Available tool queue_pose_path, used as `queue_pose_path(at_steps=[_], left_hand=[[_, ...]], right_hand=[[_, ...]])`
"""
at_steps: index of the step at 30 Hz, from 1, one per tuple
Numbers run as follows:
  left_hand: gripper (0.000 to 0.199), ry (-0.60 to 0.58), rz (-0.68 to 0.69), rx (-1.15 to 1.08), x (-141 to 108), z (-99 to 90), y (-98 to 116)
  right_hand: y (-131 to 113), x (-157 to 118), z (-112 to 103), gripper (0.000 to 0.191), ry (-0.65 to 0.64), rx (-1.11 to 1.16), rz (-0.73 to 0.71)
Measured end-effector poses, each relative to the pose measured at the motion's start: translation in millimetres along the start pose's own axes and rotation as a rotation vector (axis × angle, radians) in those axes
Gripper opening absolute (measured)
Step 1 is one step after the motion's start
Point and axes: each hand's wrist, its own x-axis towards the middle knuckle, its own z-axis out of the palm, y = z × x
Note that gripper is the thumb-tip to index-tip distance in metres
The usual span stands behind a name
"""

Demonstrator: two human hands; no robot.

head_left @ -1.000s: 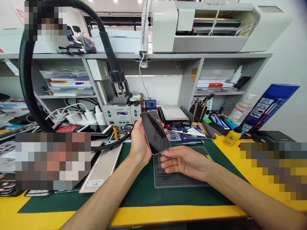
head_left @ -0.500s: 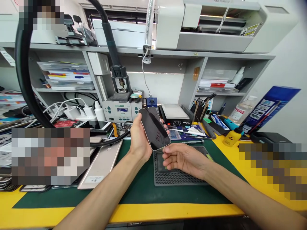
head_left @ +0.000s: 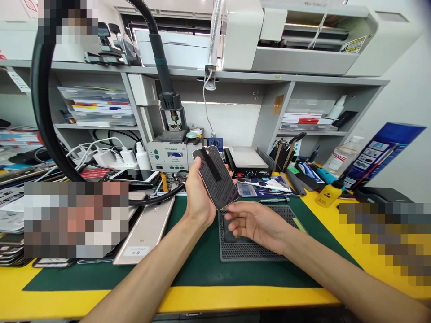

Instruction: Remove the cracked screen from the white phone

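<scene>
A smartphone point(head_left: 217, 179) with a dark, reflective screen and a light rim is tilted above the green mat point(head_left: 198, 264). Wrapped around its sides, my left hand point(head_left: 199, 197) grips it, thumb along the left edge and fingertips showing at the right edge. My right hand point(head_left: 252, 222) has its fingers curled and bunched at the phone's lower edge, where the fingertips appear to touch the bottom corner. Beneath that hand lies a dark perforated pad point(head_left: 269, 255). Only the screen side of the phone shows.
Left of the mat are a gold tablet-like device point(head_left: 144, 229) and piled phones. Behind stand a hot-air station point(head_left: 168, 157) with a thick black hose point(head_left: 42, 112), and a heating plate point(head_left: 247, 159). A yellow bottle point(head_left: 328, 194) and tools line the right.
The phone has turned slightly in my left hand's grip, and the reflections on its screen have shifted. My right hand stays at its lower edge. The whole view has moved a little.
</scene>
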Motion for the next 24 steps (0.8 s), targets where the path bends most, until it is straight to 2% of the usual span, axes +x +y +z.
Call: queue_pose_path(at_steps=[6,12,19,24], left_hand=[[0.044,-0.02,0.036,-0.003,1.8,-0.3,0.7],[0.046,-0.081,0.09,-0.014,4.3,-2.0,8.4],[0.045,0.004,0.168,-0.046,8.1,-3.3,31.5],[0.047,0.023,0.185,-0.115,13.1,-10.5,50.9]], right_hand=[[-6.3,0.1,-1.9,0.007,-0.021,0.028,0.03],[-16.3,1.1,11.3,0.007,-0.016,-0.006,0.034],[-30.0,15.6,31.9,0.008,-0.052,-0.052,-0.023],[-40.9,28.1,50.7,0.01,-0.116,-0.084,-0.05]])
